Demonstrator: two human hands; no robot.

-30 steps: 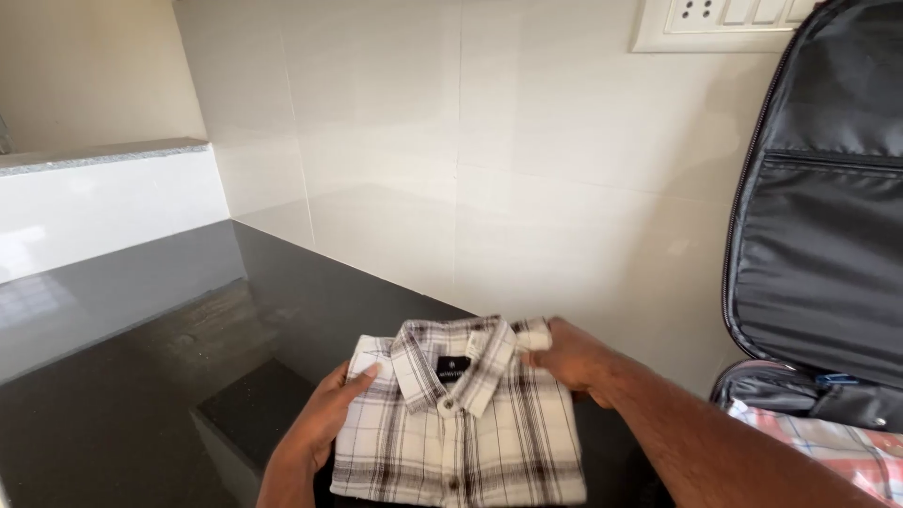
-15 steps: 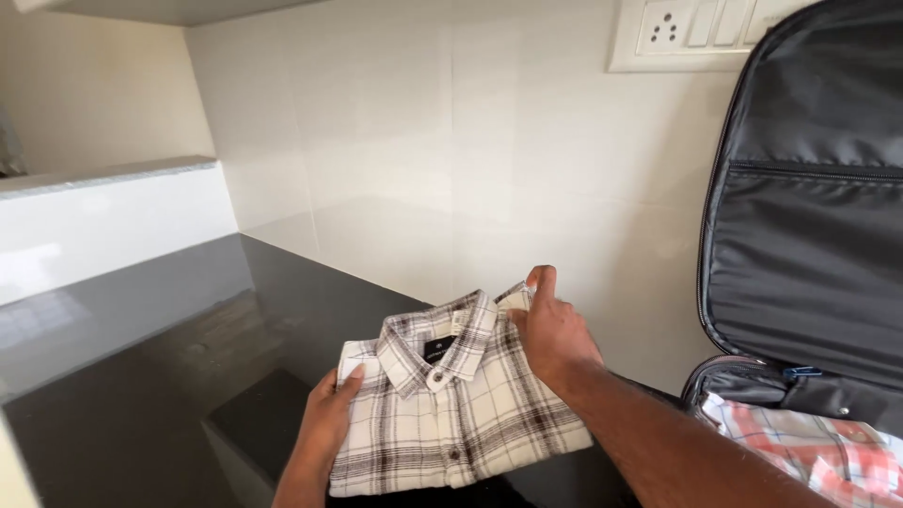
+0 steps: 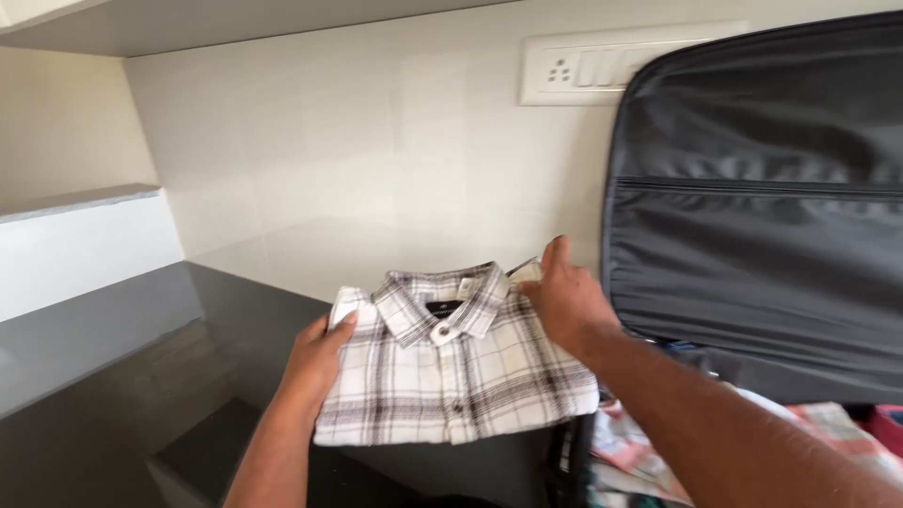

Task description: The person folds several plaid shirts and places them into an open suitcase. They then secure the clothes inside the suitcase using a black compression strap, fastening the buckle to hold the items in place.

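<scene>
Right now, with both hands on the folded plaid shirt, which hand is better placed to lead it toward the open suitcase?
Probably the right hand: it grips the white plaid folded shirt on the edge nearest the open dark fabric suitcase. The left hand holds the far edge, by the black counter.

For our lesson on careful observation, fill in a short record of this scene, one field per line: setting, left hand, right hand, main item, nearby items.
Setting: dark countertop against a pale tiled wall
Left hand: grips the shirt's left edge
Right hand: grips the shirt's right shoulder
Main item: folded white plaid shirt, collar toward the wall, held off the counter
Nearby items: open black suitcase, lid upright; folded plaid clothes inside; white switch plate on the wall
</scene>
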